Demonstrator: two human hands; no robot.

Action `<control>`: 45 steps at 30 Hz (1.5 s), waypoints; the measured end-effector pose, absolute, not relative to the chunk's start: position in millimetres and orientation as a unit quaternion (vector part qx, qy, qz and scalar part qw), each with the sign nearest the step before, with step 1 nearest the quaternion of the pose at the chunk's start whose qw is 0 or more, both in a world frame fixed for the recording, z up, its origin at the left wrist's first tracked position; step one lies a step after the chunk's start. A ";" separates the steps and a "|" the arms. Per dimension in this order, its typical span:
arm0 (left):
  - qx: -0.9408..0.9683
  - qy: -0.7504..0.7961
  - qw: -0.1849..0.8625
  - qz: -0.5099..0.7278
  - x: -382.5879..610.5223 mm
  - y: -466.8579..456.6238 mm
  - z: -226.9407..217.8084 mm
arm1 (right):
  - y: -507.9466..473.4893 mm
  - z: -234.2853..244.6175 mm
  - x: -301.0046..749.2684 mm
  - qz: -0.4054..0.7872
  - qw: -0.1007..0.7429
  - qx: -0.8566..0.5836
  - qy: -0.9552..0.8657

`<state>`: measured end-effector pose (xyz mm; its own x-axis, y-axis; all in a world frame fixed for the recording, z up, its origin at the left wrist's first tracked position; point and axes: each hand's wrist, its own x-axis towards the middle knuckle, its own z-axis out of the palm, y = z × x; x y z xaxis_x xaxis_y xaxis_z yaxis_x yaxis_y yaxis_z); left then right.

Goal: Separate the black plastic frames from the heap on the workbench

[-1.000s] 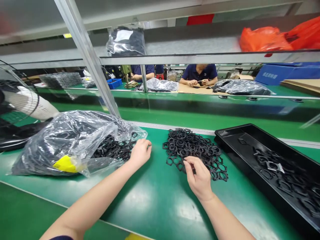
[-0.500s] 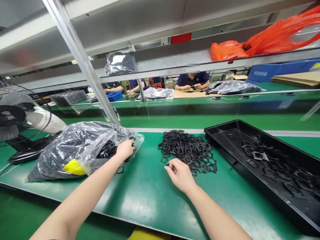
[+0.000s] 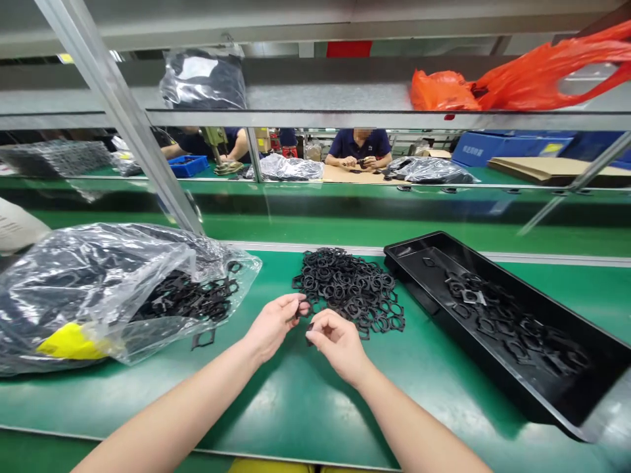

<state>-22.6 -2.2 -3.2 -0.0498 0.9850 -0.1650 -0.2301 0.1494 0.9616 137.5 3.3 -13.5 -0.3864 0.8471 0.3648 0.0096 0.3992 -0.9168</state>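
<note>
My left hand is closed in a pinch, with a small black plastic ring part between thumb and fingers. Close beside it, my right hand also pinches a dark piece, mostly hidden by the fingers. Both hands are just in front of a pile of black plastic ring parts on the green table. To the left lies an open clear plastic bag with more black parts showing at its mouth. One loose black part rests on the table by the bag.
A long black tray on the right holds scattered black parts and one pale piece. Behind the table runs a metal frame with a slanted post and a shelf bearing an orange bag. A co-worker sits beyond.
My left hand has left the bag's mouth and moved right, beside my right hand, with a black part in it. The view has shifted, with the bag now farther left.
</note>
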 end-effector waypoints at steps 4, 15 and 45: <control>0.341 0.446 0.640 0.525 -11.3 -2.9 -6.4 | 4.6 -12.9 138.3 0.497 0.495 -0.308 -0.642; 0.431 0.436 0.637 0.466 -15.0 -8.1 -18.9 | 7.4 -15.4 138.5 0.545 0.448 -0.401 -0.584; 0.593 0.464 0.479 0.451 -18.0 -21.8 -24.8 | 1.8 -7.8 144.5 0.329 0.410 -0.400 -0.751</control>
